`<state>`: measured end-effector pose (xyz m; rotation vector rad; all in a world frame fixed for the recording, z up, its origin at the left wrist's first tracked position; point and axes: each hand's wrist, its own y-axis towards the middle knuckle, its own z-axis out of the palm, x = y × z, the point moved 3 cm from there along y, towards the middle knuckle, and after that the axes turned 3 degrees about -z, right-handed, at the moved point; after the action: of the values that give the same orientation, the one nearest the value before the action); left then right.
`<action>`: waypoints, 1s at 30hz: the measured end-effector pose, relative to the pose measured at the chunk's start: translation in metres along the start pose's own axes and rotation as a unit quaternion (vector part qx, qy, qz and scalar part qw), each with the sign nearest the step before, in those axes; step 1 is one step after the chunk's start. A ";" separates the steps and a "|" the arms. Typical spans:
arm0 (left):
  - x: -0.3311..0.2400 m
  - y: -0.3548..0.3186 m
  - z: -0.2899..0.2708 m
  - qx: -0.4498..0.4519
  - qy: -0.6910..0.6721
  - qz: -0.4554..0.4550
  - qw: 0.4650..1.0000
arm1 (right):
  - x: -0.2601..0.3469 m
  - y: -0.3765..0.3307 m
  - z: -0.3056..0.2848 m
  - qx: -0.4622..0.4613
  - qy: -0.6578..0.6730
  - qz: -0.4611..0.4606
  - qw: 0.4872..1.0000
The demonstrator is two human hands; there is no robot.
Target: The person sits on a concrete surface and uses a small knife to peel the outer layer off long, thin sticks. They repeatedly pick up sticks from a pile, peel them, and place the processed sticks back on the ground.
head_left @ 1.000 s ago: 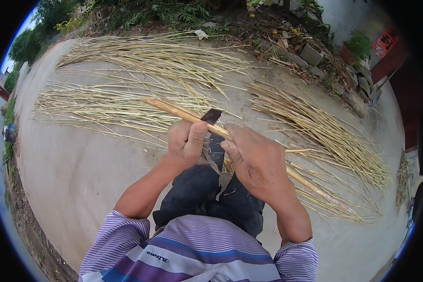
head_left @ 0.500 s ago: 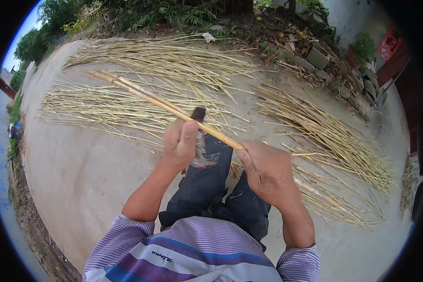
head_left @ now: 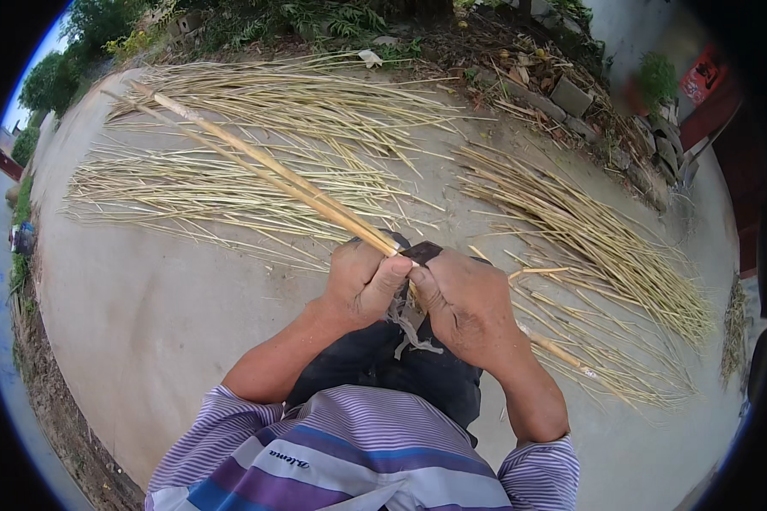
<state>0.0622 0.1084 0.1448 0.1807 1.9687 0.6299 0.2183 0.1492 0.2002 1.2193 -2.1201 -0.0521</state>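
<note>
Left hand (head_left: 362, 281) is clamped around a long cane (head_left: 273, 175). Right hand (head_left: 469, 308) is closed on the cane and a dark blade (head_left: 420, 252), beside the left.

Likely a rural yard: split cane strips (head_left: 256, 183) drying on concrete ground (head_left: 162, 315)

A pale, smooth, matt bamboo stick (head_left: 264, 166) is seen. Dry straw-coloured strips (head_left: 256, 192) are spread at twelve o'clock on rough, matt concrete ground (head_left: 145, 315).

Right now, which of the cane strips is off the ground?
The long pale strip gripped in both hands, the left hand and right hand. It slants up-left above the ground; the other strips lie in flat piles.
</note>
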 end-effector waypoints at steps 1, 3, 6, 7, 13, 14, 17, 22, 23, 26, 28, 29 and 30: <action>0.001 0.004 -0.007 -0.004 0.021 -0.004 1.000 | -0.001 0.003 -0.003 -0.019 0.031 0.000 0.999; 0.014 0.007 -0.027 -0.097 0.010 -0.068 0.993 | -0.010 0.000 -0.011 -0.017 0.057 0.031 0.998; 0.026 0.011 -0.061 -0.141 -0.101 -0.161 0.972 | -0.030 -0.022 -0.021 0.007 0.007 0.056 0.998; 0.028 0.013 -0.067 -0.140 -0.151 -0.187 0.960 | -0.026 -0.023 -0.015 -0.041 0.007 0.015 0.999; 0.010 0.006 -0.017 -0.016 0.024 -0.045 0.999 | -0.012 -0.005 -0.012 -0.026 -0.015 0.009 1.000; 0.017 0.009 -0.034 -0.056 -0.029 -0.093 0.994 | -0.015 -0.010 -0.015 -0.016 -0.016 0.021 1.000; 0.034 0.004 -0.054 -0.116 -0.121 -0.189 0.967 | -0.025 -0.022 -0.013 0.013 -0.015 0.048 0.999; 0.014 0.000 -0.001 -0.051 0.006 -0.004 0.999 | -0.017 -0.005 0.003 -0.019 0.003 0.006 1.000; 0.020 0.000 -0.007 -0.061 -0.009 -0.058 0.996 | -0.020 -0.009 0.000 -0.013 0.001 0.016 1.000; 0.042 0.002 -0.043 -0.103 -0.088 -0.178 0.975 | -0.028 -0.020 -0.006 -0.003 0.004 0.035 0.999; 0.045 0.002 -0.055 -0.143 -0.192 -0.209 0.948 | -0.026 -0.027 -0.002 -0.009 0.023 0.045 0.999; 0.039 -0.008 -0.039 -0.077 -0.118 -0.208 0.968 | -0.023 -0.023 0.002 0.000 0.013 0.036 0.999; 0.031 -0.014 -0.028 -0.065 -0.077 -0.171 0.980 | -0.021 -0.015 0.006 0.008 0.003 0.027 1.000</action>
<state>0.0251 0.0991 0.1231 -0.1831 1.7491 0.5002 0.2334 0.1552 0.1790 1.1692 -2.1511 -0.0080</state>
